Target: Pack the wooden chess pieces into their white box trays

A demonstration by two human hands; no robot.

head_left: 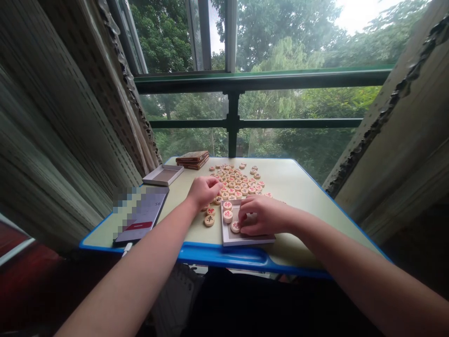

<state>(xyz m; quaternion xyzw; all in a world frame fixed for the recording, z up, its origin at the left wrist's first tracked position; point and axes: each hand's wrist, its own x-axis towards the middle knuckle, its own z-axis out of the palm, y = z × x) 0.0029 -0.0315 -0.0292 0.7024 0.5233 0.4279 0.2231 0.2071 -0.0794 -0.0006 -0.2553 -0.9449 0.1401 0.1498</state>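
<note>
Round wooden pieces with red and black characters (238,194) lie scattered over the middle of the table. In front of them is a shallow white box (228,238) holding a few red-marked pieces at its left side. My right hand (261,215) is over the box, its fingers closed on a red-marked piece (235,227) on the box floor. My left hand (205,191) is at the left edge of the scattered pieces, fingertips pinched together; whatever they grip is hidden. Just below it, a black-marked piece (209,220) lies beside the box.
The pale table (315,210) has a blue rim. A tablet (143,215) with a white cable lies at the left. Behind it are a white box lid or tray (164,175) and a folded brown board (192,159). Curtains flank a window behind the table.
</note>
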